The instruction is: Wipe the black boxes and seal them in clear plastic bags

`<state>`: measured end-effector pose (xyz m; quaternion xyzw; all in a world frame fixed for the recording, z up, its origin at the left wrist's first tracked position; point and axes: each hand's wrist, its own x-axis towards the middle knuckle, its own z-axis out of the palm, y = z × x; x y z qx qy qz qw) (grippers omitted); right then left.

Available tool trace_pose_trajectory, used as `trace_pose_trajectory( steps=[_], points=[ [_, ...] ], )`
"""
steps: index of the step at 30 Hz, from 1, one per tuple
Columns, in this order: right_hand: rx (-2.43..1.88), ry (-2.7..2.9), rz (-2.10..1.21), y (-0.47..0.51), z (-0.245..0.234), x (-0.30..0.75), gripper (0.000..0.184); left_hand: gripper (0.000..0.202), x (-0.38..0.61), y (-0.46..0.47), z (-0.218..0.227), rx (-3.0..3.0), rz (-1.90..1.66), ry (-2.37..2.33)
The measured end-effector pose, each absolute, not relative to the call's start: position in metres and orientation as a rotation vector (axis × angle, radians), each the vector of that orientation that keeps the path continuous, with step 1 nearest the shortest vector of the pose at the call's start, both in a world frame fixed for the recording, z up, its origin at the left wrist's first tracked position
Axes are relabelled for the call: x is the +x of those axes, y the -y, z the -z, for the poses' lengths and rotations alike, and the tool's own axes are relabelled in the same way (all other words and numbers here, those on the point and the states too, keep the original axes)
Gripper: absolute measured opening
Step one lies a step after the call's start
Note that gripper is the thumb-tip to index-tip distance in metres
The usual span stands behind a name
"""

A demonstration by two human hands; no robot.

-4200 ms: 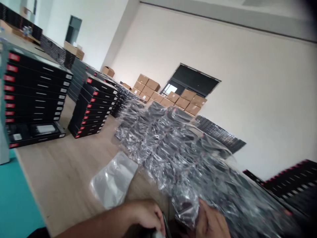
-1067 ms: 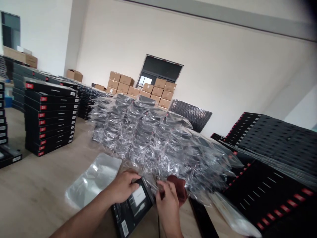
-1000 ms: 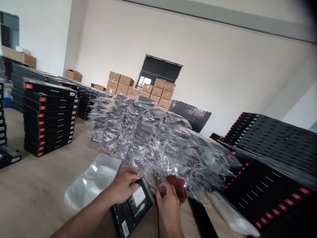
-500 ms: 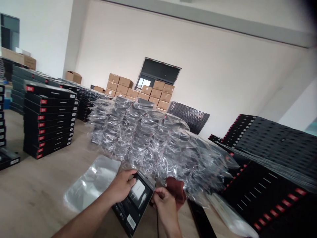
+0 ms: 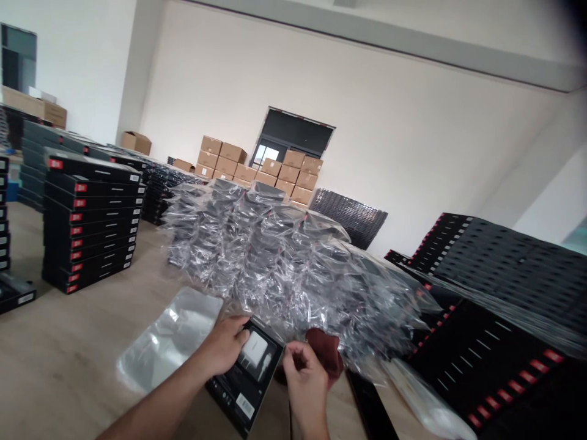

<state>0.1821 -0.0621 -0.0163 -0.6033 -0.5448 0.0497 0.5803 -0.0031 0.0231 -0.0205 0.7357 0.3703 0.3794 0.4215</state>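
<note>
My left hand (image 5: 227, 345) grips the upper left edge of a black charger box (image 5: 237, 386), its thumb lying on the face. The box is tilted, showing a white power adapter and cable plug on its front and a white barcode label low down. At the box's right corner, my right hand (image 5: 306, 382) has thumb and forefinger pinched together. Whatever those fingertips hold is too small to make out. Clear plastic bags (image 5: 172, 336) lie flat to the left of the box. Behind my right hand sits a dark red cloth-like item (image 5: 326, 351).
Beyond my hands rise piles of boxes in clear plastic (image 5: 275, 256). Stacked black boxes (image 5: 94, 226) stand at left, more black boxes (image 5: 486, 360) at right. A long dark object (image 5: 372, 406) lies front right. Brown cartons (image 5: 284, 174) are stacked by the wall.
My right hand's fingertips have shifted slightly up and left along the box's corner. The box has tipped a little in my left hand, which otherwise stays in place.
</note>
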Motion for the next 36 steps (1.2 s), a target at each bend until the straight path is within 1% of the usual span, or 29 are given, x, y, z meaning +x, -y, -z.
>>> trace_pose_trajectory(
  steps=[3,6,9,11,12,14,16,18,20,21,23,25,27,28,30,32,34,36],
  points=[
    [-1.374,1.259,-0.255,0.063,0.015,0.178,0.027,0.042,-0.001,-0.021,0.020,1.790,-1.038,-0.955],
    [-1.311,1.080,-0.476,0.063,0.012,0.175,0.035,0.035,0.005,-0.015,0.019,1.719,-1.199,-0.915],
    [-1.187,0.947,-0.654,0.064,0.009,0.178,0.032,0.023,0.011,-0.009,0.016,1.632,-1.293,-0.761],
    [-1.136,0.942,-0.662,0.065,0.005,0.182,0.029,0.022,0.011,-0.008,0.011,1.536,-1.288,-0.621],
    [-1.132,0.958,-0.647,0.067,0.003,0.184,0.031,0.026,0.009,-0.009,0.008,1.490,-1.277,-0.566],
    [-1.150,1.028,-0.639,0.070,-0.002,0.188,0.040,0.033,0.002,-0.014,0.003,1.474,-1.221,-0.515],
    [-1.209,1.171,-0.674,0.073,-0.005,0.189,0.046,0.031,-0.007,-0.020,0.002,1.564,-1.106,-0.547],
    [-1.286,1.361,-0.716,0.076,-0.004,0.189,0.043,0.026,-0.015,-0.026,0.007,1.707,-0.939,-0.629],
    [-1.379,1.546,-0.753,0.078,0.001,0.189,0.037,0.027,-0.020,-0.028,0.015,1.877,-0.744,-0.772],
    [-1.428,1.618,-0.759,0.079,0.004,0.189,0.037,0.028,-0.022,-0.028,0.019,1.962,-0.646,-0.851],
    [-1.474,1.673,-0.759,0.079,0.007,0.190,0.042,0.033,-0.022,-0.026,0.021,2.053,-0.533,-0.907],
    [-1.423,1.609,-0.745,0.079,0.005,0.191,0.048,0.044,-0.022,-0.024,0.015,1.981,-0.599,-0.773],
    [-1.336,1.494,-0.722,0.080,-0.003,0.190,0.046,0.056,-0.021,-0.023,0.006,1.823,-0.769,-0.629],
    [-1.314,1.448,-0.709,0.081,-0.007,0.189,0.043,0.055,-0.021,-0.023,0.002,1.763,-0.837,-0.600],
    [-1.317,1.423,-0.698,0.081,-0.012,0.187,0.040,0.042,-0.020,-0.025,0.000,1.730,-0.896,-0.619],
    [-1.342,1.467,-0.729,0.080,-0.009,0.186,0.041,0.031,-0.018,-0.027,0.005,1.767,-0.825,-0.638],
    [-1.396,1.544,-0.771,0.078,0.000,0.186,0.044,0.031,-0.016,-0.029,0.017,1.822,-0.690,-0.678],
    [-1.457,1.618,-0.803,0.076,0.010,0.187,0.047,0.039,-0.014,-0.030,0.029,1.874,-0.574,-0.733]
  ],
)
